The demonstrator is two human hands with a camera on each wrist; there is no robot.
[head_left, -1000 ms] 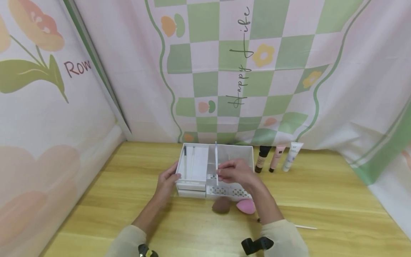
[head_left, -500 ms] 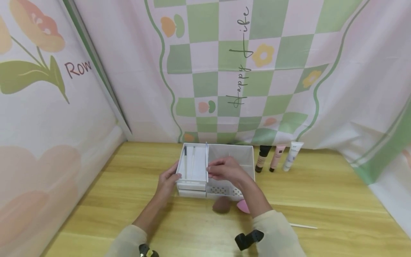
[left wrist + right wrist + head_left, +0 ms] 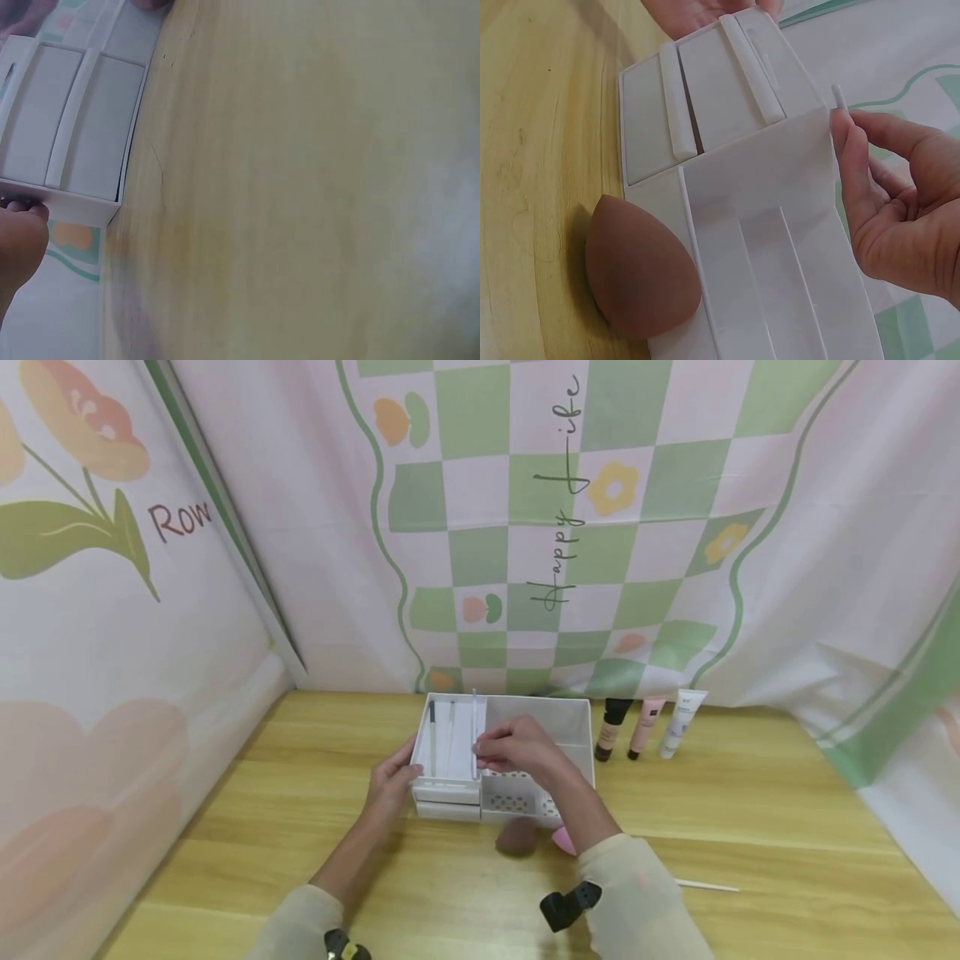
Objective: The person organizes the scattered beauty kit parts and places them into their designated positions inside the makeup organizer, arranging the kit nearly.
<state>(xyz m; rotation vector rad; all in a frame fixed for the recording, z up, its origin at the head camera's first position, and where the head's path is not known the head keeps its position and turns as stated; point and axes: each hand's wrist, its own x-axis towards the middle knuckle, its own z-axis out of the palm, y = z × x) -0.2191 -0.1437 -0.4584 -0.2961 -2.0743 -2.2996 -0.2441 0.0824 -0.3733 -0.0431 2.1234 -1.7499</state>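
A white desktop organizer [image 3: 536,700] with two small drawers at its front left stands on the table. My left hand [image 3: 392,778] holds its left side, thumb at the front corner of the top tray. In that shallow tray [image 3: 462,735] lie a thin stick with a dark upper end [image 3: 432,739] and a thin pale stick [image 3: 450,739]. My right hand [image 3: 517,747] pinches a slim white stick [image 3: 474,727] between thumb and fingertips, over the tray's right edge. The right wrist view shows one end of this stick jutting past the fingertips.
A brown makeup sponge [image 3: 517,837] and a pink one [image 3: 563,840] sit before the organizer. To its right stand a black-capped tube [image 3: 612,731], a pink tube [image 3: 646,729] and a white tube [image 3: 682,724]. Another white stick [image 3: 707,885] lies near the right sleeve. A curtain hangs behind.
My right hand has moved left with the white stick, from above the open right compartments to the tray's right edge. The left hand has stayed on the organizer.
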